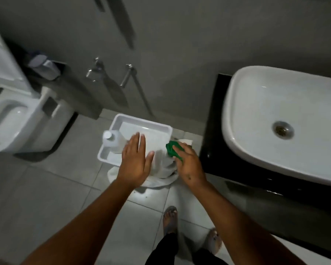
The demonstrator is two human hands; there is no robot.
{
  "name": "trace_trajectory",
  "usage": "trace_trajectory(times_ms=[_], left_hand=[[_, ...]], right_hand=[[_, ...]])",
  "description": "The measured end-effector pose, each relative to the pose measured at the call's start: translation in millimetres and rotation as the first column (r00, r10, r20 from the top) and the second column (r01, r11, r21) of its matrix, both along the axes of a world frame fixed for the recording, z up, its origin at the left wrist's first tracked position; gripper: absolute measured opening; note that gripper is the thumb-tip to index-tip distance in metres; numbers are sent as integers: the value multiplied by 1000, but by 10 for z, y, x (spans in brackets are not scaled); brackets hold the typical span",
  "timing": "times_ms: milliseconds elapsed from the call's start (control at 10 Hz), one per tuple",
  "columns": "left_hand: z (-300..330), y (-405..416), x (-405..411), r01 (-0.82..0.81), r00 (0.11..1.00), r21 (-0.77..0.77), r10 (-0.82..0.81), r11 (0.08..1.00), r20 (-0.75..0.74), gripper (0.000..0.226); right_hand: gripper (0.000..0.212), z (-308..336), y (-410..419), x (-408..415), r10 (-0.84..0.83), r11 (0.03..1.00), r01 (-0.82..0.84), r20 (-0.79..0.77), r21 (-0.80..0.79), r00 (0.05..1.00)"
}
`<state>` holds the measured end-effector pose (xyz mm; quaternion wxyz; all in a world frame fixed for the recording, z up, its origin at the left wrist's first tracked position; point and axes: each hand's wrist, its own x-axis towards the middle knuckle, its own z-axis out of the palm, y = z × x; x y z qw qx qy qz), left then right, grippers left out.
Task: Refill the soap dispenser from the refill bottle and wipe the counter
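Note:
A white tray (141, 119) sits on the tiled floor by the wall. In its left corner stands a clear refill bottle (111, 139) with a white cap. My left hand (135, 161) hovers flat over the tray's near side, fingers spread, holding nothing. My right hand (189, 163) grips a green object (171, 149) at the tray's right corner; it sits on top of something white, and I cannot tell what it is. A white cloth (161, 178) lies bunched on the floor under both hands.
A black counter (214, 131) with a white basin (275, 111) stands at the right. A toilet (13, 121) is at the left, and taps (96, 70) stick out from the grey wall. My feet (170, 219) stand on the tiles below.

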<state>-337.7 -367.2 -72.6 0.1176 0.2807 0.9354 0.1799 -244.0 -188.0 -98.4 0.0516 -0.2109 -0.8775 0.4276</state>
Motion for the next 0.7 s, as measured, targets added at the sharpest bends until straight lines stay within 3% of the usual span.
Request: trace_trajectory(times_ms=[200,400,500,600,700], left_hand=[[-848,-545,64,-98,989,-155,113,983,94,82],[-1470,-477,-47,-126,989,-273,142,954,38,75],[-1573,-451,-19,-129,991,-327,131,936,-16,70],[-1524,-480,-35,-115,992,-329,126,937,12,70],[-1286,-409,-12,-61,997,-279,73,958,34,74]], right_hand=[[41,-582,-557,-833,168,985,-171,113,13,979],[45,-1338,-781,-1309,176,951,-213,176,224,969],[41,-1466,-836,-1337,180,925,-268,312,268,933],[48,-1283,-824,-1354,175,955,-232,281,185,944],[37,-768,-597,-1238,36,996,-29,86,-85,996]])
